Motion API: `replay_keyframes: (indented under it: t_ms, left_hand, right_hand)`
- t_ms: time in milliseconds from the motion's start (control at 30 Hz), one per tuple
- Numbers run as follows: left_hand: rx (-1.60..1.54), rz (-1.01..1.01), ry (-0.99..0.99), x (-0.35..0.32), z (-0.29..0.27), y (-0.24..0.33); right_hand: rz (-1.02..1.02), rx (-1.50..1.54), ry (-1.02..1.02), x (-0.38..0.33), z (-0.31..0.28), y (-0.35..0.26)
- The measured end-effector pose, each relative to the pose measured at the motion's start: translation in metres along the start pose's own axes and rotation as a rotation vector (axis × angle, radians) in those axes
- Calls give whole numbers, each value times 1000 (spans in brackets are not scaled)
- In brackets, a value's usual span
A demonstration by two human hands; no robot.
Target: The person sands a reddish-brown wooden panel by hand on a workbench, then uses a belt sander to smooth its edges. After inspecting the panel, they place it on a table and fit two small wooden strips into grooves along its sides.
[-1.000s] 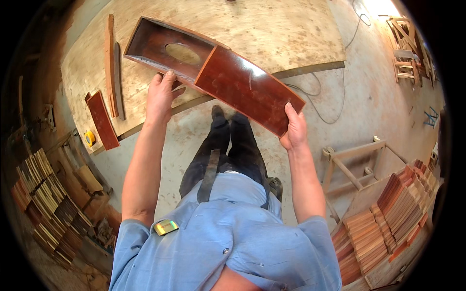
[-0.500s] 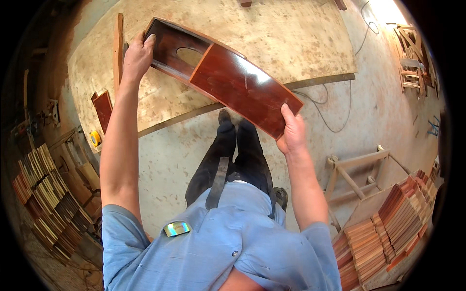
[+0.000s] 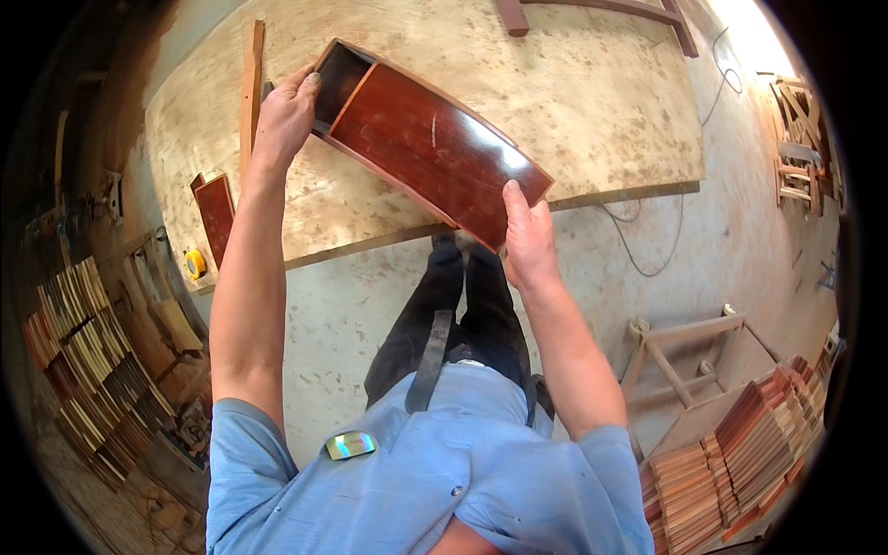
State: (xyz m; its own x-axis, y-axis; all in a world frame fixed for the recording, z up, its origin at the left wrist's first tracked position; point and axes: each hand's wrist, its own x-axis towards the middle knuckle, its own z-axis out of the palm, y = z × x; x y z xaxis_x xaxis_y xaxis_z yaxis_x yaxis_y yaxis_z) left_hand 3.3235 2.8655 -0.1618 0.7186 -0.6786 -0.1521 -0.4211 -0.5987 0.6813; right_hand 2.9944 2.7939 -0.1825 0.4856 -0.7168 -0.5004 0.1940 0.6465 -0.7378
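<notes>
A glossy red-brown wooden box [image 3: 344,80] is held at a slant above the work table, its left end farther away. Over most of it lies a flat sliding lid [image 3: 416,139] with lighter edges; a dark gap into the box shows at the left end. My left hand [image 3: 289,116] grips that end, thumb on the rim and fingers beneath, hidden. At the near right end my right hand [image 3: 530,236] is closed on the lid and box, its thumb pressed on the glossy top. The fingers underneath are out of sight.
The stained table [image 3: 592,111] carries a wooden strip [image 3: 251,102], a small red-brown wooden piece [image 3: 215,217] and a yellow tape measure [image 3: 194,264]. A dark frame [image 3: 601,7] stands at the far edge. Wood stacks [image 3: 740,444] and a wooden stand [image 3: 684,342] are at right; more strips [image 3: 92,342] at left.
The lid has slid left along the box, narrowing the gap and covering the oval hole seen before. My right hand has moved left with it.
</notes>
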Motion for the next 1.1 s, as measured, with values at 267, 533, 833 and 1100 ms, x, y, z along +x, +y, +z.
replay_keyframes:
  t_ms: [267,533,833,1100]
  left_hand:
    - [-54,-34,-13,-3,-3,11]
    - [-231,-43,-147,0,-11,12]
    - [-522,-190,-182,-2,-7,16]
    - [-394,-176,-227,-1,-16,16]
  right_hand:
    - [-117,-255,52,16,26,8]
    - [-20,-882,103,3,12,-30]
    - [40,-896,-35,-14,6,-25]
    - [-54,-971,-51,-6,17,-21]
